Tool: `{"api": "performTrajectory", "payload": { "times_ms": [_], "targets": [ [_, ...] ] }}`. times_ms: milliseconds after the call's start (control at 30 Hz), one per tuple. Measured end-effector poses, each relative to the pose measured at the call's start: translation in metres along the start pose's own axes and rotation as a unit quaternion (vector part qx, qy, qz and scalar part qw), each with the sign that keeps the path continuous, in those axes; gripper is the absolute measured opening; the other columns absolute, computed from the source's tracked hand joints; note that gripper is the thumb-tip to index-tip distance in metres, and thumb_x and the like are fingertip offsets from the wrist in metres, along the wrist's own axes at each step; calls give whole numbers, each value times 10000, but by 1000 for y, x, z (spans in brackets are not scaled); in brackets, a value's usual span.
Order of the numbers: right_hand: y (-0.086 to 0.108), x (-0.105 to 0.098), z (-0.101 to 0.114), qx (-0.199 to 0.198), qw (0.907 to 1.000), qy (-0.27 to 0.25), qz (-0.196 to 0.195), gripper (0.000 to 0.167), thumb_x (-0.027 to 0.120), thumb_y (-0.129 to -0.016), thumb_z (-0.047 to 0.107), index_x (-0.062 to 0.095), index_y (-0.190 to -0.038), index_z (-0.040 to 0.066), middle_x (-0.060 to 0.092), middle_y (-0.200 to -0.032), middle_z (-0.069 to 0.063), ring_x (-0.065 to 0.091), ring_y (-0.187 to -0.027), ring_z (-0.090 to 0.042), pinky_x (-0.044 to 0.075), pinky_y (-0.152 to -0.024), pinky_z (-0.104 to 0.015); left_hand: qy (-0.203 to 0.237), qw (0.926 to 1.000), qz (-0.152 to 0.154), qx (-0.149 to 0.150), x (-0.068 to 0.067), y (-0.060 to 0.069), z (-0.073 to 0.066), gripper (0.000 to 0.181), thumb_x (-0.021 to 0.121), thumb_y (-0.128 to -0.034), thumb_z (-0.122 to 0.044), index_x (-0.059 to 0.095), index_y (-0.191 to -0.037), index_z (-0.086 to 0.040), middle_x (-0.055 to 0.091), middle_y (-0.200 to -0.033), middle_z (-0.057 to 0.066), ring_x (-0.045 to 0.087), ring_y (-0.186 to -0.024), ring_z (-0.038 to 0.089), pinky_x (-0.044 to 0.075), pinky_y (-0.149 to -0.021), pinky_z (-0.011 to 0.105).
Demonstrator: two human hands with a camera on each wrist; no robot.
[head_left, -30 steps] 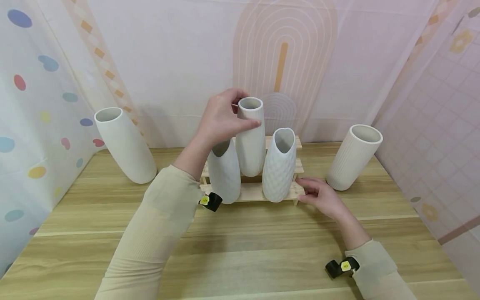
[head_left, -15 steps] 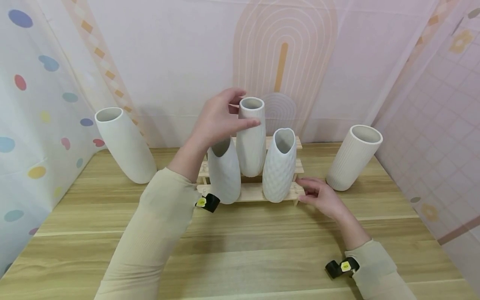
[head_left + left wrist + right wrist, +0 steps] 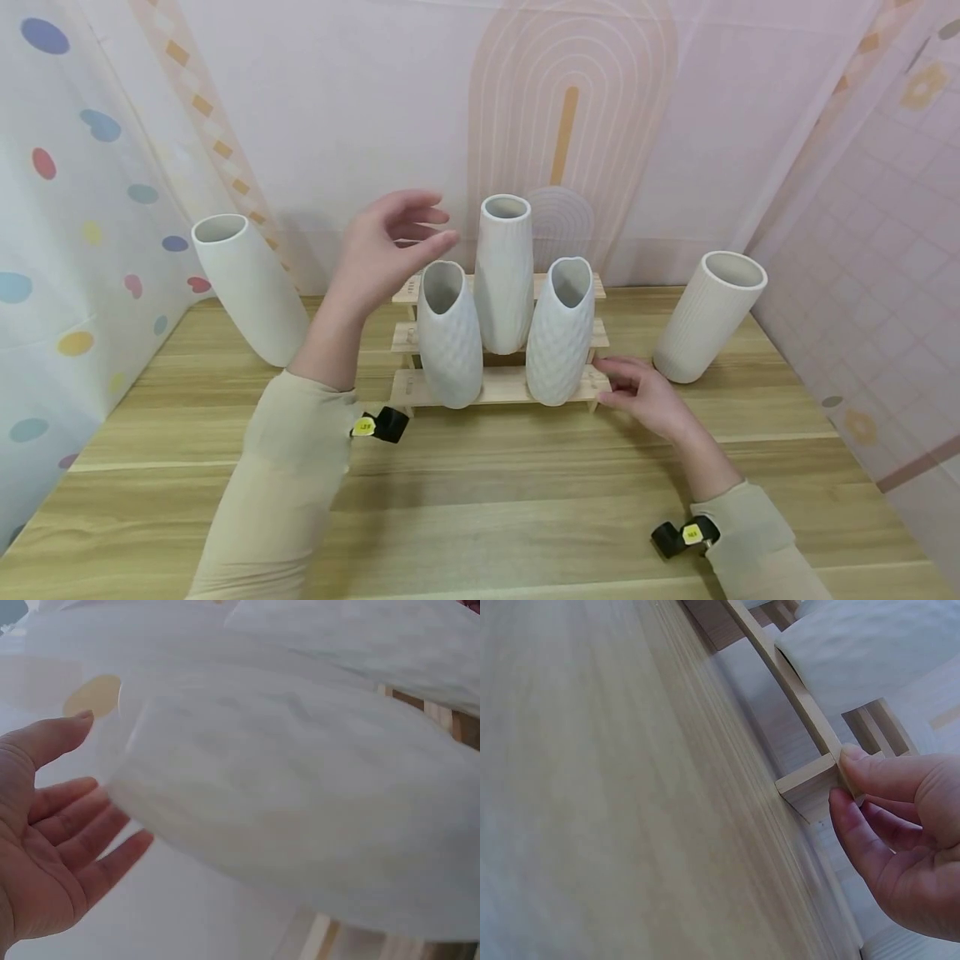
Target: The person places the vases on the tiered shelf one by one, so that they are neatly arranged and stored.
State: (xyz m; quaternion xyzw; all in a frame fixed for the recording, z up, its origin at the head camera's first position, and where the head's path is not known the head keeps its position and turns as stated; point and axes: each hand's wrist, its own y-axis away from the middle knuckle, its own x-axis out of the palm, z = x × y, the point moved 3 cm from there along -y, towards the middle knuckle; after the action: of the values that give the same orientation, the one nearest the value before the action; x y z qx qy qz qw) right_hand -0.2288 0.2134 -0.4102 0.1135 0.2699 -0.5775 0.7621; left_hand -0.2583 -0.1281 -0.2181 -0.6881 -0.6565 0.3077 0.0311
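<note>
A tiered wooden rack [image 3: 504, 385] stands mid-table with three white vases on it. The tall ribbed vase [image 3: 504, 275] is upright on a step behind the other two. On the lowest step stand the left dimpled vase [image 3: 452, 354] and the right dimpled vase [image 3: 558, 350], both with slanted mouths. My left hand [image 3: 390, 246] hovers left of the tall vase, above the left dimpled vase, fingers loosely bent and holding nothing. At the rack's right front end, my right hand [image 3: 645, 396] pinches the end of the lowest board [image 3: 810, 712] between thumb and fingers, plainest in the right wrist view.
A smooth white vase [image 3: 255, 292] stands at the table's left rear. On the right is a finely ribbed cylindrical vase [image 3: 708, 321], close beyond my right hand. The wood-grain table [image 3: 480, 500] is bordered by printed curtains [image 3: 360, 108] at the back and sides.
My left hand has let go of the tall ribbed vase and drawn away to the left. That vase stays on its step. The right hand keeps its hold on the rack.
</note>
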Motion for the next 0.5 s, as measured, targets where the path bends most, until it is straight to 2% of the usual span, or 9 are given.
{"api": "performTrajectory", "payload": {
  "times_ms": [100, 233, 400, 500],
  "targets": [
    [0, 0, 0, 15, 10000, 13, 2, 472, 722, -895, 30, 571, -1327, -83, 520, -1348, -270, 591, -1024, -302, 499, -831, -265, 165, 9993, -325, 115, -8, 6, 12, 441, 775, -869, -165, 636, -1273, -57, 701, -1117, 141, 687, -937, 142, 543, -829, 260],
    [0, 0, 0, 58, 10000, -28, 14, 474, 719, -898, 31, 566, -1332, -82, 513, -1355, -269, 584, -1026, -302, 496, -832, -269, 154, 9971, -694, 258, -20, 16, 30, 413, 777, -863, -127, 654, -1246, -38, 722, -1072, 122, 687, -888, 82, 542, -807, 220],
    [0, 0, -1, 32, 10000, -24, 8, 471, 718, -897, 27, 566, -1328, -86, 516, -1352, -272, 571, -1023, -292, 491, -831, -269, 218, 9943, -992, 338, -38, 32, 57, 384, 771, -859, -73, 663, -1223, -14, 731, -1045, 101, 682, -894, 66, 534, -813, 199],
    [0, -1, -1, 6, 10000, -29, 8, 468, 718, -895, 21, 568, -1325, -90, 516, -1350, -275, 567, -1021, -292, 490, -830, -265, 220, 9932, -1096, 311, -50, 44, 76, 367, 761, -862, -45, 665, -1216, -19, 735, -1030, 33, 678, -913, 61, 527, -827, 184]
  ]
}}
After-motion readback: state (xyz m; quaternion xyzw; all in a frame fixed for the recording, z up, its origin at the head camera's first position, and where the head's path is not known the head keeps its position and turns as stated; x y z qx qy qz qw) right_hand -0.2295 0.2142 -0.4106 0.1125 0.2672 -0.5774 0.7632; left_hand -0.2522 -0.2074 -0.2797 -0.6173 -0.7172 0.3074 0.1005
